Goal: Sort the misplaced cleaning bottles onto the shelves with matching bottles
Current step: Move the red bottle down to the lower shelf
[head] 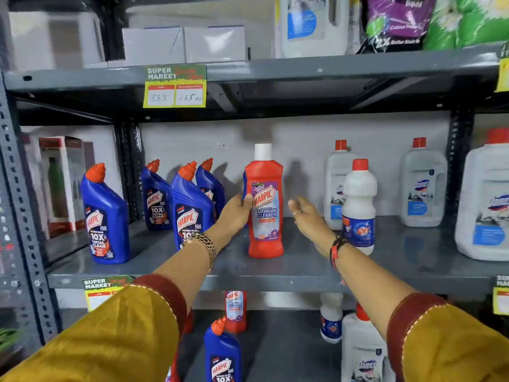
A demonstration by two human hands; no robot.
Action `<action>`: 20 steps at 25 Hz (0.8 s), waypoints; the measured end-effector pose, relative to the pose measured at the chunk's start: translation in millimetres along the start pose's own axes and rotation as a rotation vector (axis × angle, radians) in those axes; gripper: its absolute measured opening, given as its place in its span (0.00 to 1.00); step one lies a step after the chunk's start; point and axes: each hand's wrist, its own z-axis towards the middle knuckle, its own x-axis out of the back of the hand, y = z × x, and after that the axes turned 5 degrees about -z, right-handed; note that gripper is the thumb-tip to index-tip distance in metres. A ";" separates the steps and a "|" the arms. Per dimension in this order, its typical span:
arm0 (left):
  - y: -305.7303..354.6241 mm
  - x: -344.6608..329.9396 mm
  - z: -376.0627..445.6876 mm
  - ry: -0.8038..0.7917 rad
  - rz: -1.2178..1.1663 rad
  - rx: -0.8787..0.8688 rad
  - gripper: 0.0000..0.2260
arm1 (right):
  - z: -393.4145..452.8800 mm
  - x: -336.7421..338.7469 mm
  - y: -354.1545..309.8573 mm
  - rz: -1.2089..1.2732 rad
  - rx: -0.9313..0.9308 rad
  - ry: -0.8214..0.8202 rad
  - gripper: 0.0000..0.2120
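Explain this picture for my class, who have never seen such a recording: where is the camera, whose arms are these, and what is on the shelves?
There is one picture, from a camera worn on a person's head, looking at shop shelves. The left hand touches a red Harpic Bathroom Cleaner bottle standing upright on the grey middle shelf. The right hand is open beside it, touching nothing. To the left stand blue Harpic toilet cleaner bottles; to the right, a white Rin bottle and white Domex jugs.
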 end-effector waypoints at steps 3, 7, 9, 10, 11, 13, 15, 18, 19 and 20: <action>-14.3 -2.8 9.2 -0.037 -0.250 0.015 0.10 | 8.9 -15.3 6.2 0.163 0.012 -0.078 0.12; -18.3 -2.2 6.1 -0.067 -0.352 0.038 0.12 | 7.0 -23.7 9.8 0.281 0.049 -0.087 0.12; -12.6 -0.6 -1.2 -0.071 -0.380 0.061 0.11 | -2.7 -18.9 8.2 0.278 0.071 -0.051 0.10; -8.8 0.3 -7.5 -0.082 -0.391 0.067 0.10 | -9.3 -14.9 7.8 0.289 0.077 -0.044 0.09; -3.8 1.1 -15.3 -0.088 -0.395 0.062 0.10 | -17.0 -10.0 6.4 0.296 0.087 -0.043 0.07; 8.8 1.0 -36.8 -0.075 -0.396 0.037 0.09 | -40.4 2.3 0.8 0.299 0.122 -0.033 0.06; 19.1 -1.0 -61.1 -0.054 -0.416 0.002 0.07 | -65.8 14.3 -2.8 0.310 0.166 -0.018 0.05; 21.9 -10.7 -99.2 -0.048 -0.461 -0.003 0.07 | -106.9 27.0 1.5 0.315 0.205 -0.029 0.04; 17.0 -16.8 -111.7 -0.057 -0.478 0.000 0.09 | -119.7 29.3 8.7 0.327 0.203 -0.041 0.05; 9.7 -23.9 -124.9 -0.067 -0.493 0.005 0.10 | -132.1 30.5 19.5 0.334 0.192 -0.055 0.07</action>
